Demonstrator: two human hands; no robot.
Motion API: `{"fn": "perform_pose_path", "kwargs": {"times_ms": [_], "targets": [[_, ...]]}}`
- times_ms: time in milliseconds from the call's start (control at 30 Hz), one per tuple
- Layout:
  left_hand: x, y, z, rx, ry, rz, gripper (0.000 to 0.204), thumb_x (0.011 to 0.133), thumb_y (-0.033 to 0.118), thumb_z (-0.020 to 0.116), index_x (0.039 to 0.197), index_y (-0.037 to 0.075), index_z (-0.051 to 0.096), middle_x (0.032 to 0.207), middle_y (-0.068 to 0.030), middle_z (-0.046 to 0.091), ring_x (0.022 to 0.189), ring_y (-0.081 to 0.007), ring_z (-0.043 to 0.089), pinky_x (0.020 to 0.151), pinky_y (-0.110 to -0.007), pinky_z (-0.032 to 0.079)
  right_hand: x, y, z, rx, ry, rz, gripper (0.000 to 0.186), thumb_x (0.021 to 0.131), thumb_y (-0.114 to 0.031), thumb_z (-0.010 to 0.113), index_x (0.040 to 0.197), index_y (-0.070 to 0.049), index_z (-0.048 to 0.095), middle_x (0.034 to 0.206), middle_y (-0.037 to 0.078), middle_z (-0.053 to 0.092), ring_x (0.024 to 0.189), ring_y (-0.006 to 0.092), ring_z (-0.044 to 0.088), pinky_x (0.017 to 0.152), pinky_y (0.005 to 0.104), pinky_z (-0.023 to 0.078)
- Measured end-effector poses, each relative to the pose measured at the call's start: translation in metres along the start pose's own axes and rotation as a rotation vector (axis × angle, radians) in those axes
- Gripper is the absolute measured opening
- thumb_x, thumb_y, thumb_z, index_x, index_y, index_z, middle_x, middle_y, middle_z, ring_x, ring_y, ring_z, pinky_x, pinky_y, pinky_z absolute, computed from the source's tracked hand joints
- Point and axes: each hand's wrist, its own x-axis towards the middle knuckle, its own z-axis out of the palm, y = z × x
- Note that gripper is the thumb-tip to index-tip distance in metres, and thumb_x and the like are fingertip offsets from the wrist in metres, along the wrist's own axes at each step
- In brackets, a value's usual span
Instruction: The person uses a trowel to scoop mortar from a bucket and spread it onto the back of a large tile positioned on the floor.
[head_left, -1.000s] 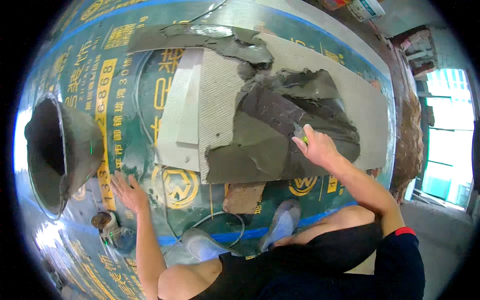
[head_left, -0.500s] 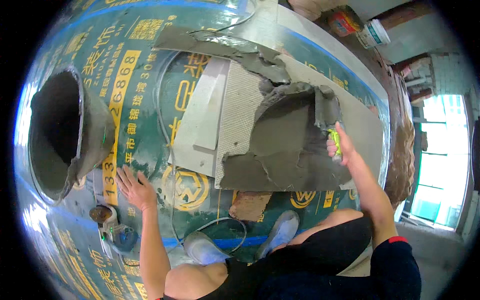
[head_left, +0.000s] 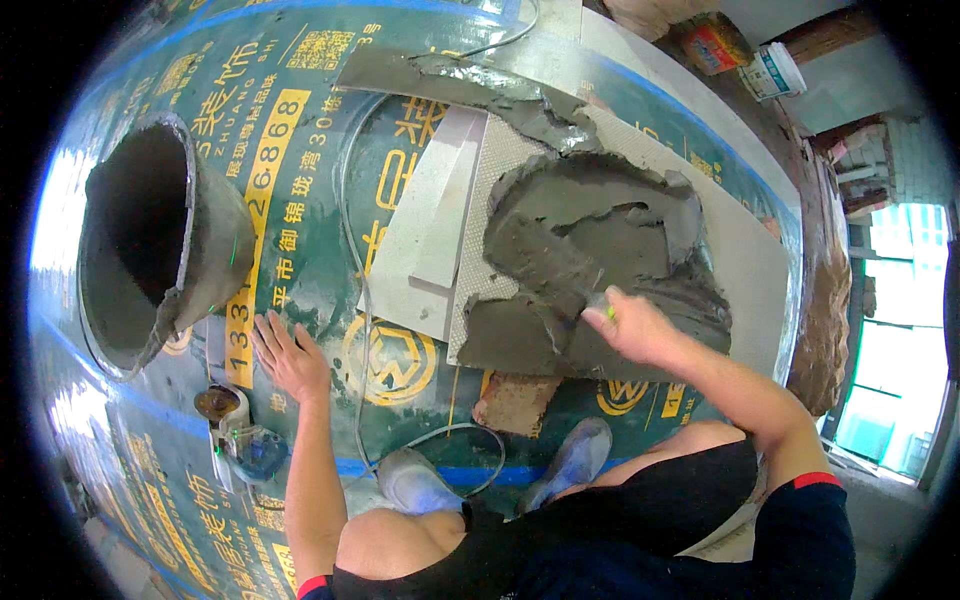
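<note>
My right hand (head_left: 635, 325) is closed around the bright green handle of a trowel (head_left: 611, 312). Its blade sits in wet grey mortar (head_left: 630, 235) and is too smeared to make out fully. The mortar lies in a thick, ridged heap over a tile (head_left: 745, 245), whose bare textured back shows along the left side. My left hand (head_left: 292, 360) rests with fingers spread on the green floor film (head_left: 300, 260), holding nothing, just beside a mortar-coated bucket (head_left: 222, 235) tipped on its side.
Pale tile offcuts (head_left: 425, 215) lie left of the tile. A mortar-smeared strip (head_left: 390, 78) crosses its far edge. A brick piece (head_left: 512, 402) sits at the near edge. A hand-held tool (head_left: 250, 450) and a grey cable (head_left: 362, 290) lie on the film.
My right hand has brought the trowel from the tile's right side leftward and nearer. Mortar now spreads over the previously smoothed hollow. My left hand stays flat on the film.
</note>
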Motion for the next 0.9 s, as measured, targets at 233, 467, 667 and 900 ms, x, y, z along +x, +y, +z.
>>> {"fn": "perform_pose_path", "kwargs": {"times_ms": [233, 467, 667, 900], "targets": [[-0.003, -0.004, -0.003, -0.024, -0.013, 0.007, 0.052, 0.101, 0.031, 0.047, 0.146, 0.005, 0.043, 0.154, -0.0154, 0.038, 0.144, -0.0379, 0.029, 0.118, -0.047, 0.024, 0.053, 0.105, -0.053, 0.187, 0.415, 0.338, 0.057, 0.096, -0.059, 0.050, 0.098, -0.002, 0.053, 0.079, 0.019, 0.065, 0.069, 0.0366, 0.064, 0.063, 0.0485, 0.052], [0.001, -0.001, -0.003, 0.020, -0.003, -0.023, 0.051, 0.101, 0.030, 0.047, 0.147, 0.009, 0.043, 0.155, -0.0133, 0.038, 0.144, -0.0365, 0.030, 0.117, -0.048, 0.025, 0.083, 0.007, -0.042, 1.614, -0.235, 0.507, 0.055, 0.093, -0.067, 0.052, 0.086, -0.013, 0.047, 0.064, -0.001, 0.048, 0.047, 0.0111, 0.046, 0.045, 0.0303, 0.043], [-0.002, -0.007, 0.005, -0.005, -0.007, 0.047, 0.051, 0.100, 0.030, 0.048, 0.146, 0.008, 0.044, 0.155, -0.0148, 0.038, 0.144, -0.0364, 0.031, 0.117, -0.048, 0.026, 0.084, 0.010, -0.063, 0.092, 0.151, 0.251, 0.073, 0.097, -0.063, 0.042, 0.104, 0.008, 0.057, 0.095, 0.030, 0.067, 0.079, 0.0406, 0.069, 0.077, 0.0487, 0.052], [-0.005, -0.018, 0.002, -0.013, 0.046, 0.091, 0.048, 0.103, 0.027, 0.045, 0.146, 0.006, 0.044, 0.155, -0.0143, 0.038, 0.144, -0.0343, 0.032, 0.117, -0.047, 0.027, 0.028, 0.145, -0.061, 0.295, 0.306, 0.628, 0.065, 0.099, -0.057, 0.042, 0.106, 0.006, 0.059, 0.071, 0.020, 0.063, 0.049, 0.0302, 0.061, 0.054, 0.0432, 0.052]]}}
